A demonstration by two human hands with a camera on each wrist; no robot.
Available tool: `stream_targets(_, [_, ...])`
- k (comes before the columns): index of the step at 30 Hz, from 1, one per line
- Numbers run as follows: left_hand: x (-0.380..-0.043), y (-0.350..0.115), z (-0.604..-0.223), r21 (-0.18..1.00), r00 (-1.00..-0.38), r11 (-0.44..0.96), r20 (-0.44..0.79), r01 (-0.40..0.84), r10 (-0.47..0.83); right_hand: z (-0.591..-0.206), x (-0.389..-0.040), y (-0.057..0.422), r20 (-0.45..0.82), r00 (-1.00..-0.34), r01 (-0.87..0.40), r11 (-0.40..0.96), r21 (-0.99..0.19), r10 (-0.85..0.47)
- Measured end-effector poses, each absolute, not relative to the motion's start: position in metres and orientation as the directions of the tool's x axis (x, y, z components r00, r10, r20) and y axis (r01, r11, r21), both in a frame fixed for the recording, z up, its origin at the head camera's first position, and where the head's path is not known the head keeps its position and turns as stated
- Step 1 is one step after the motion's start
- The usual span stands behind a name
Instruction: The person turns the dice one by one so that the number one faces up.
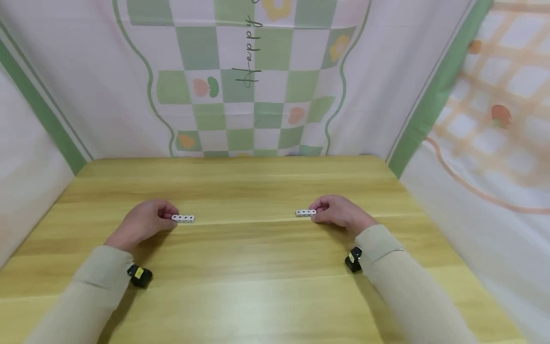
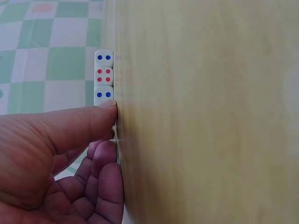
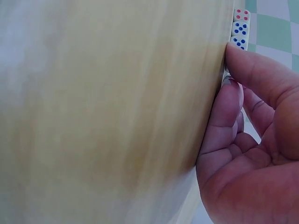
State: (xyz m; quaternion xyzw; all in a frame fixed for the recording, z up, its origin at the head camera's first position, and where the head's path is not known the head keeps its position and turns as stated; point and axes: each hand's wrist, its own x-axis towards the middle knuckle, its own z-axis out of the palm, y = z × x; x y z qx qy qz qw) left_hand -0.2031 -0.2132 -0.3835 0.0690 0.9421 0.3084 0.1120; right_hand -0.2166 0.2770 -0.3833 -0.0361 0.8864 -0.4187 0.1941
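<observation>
My left hand point(image 1: 147, 220) pinches the near end of a short row of white dice point(image 1: 185, 219) on the left half of the wooden table point(image 1: 240, 258). In the left wrist view, the dice point(image 2: 103, 77) line up face to face with blue and red pips, and the thumb covers the end die. Opposite, my right hand point(image 1: 339, 211) holds the outer end of a second row of dice point(image 1: 303, 213) between thumb and fingers. Those dice point(image 3: 240, 29) show red and blue pips in the right wrist view. Both rows lie close over the tabletop, pointing toward each other with a wide gap between.
A checkered green and white cloth point(image 1: 236, 114) hangs behind the table's back edge. Another patterned cloth point(image 1: 498, 124) hangs along the right side. Small black wrist cameras point(image 1: 140, 276) sit at both sleeve cuffs, low over the wood.
</observation>
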Motion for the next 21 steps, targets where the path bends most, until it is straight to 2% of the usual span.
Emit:
stream_targets(17, [-0.195,-0.206,-0.378,0.652,-0.958,0.758,-0.235,-0.030,0.165,-0.389,-0.221,0.280,-0.335,-0.925,0.163,0.606,-0.778,-0.181])
stream_targets(21, [-0.191,-0.205,-0.376,0.632,-0.973,0.774,-0.156,0.033,0.169,-0.390,-0.220,0.283,-0.333,-0.925,0.161,0.603,-0.781,-0.184])
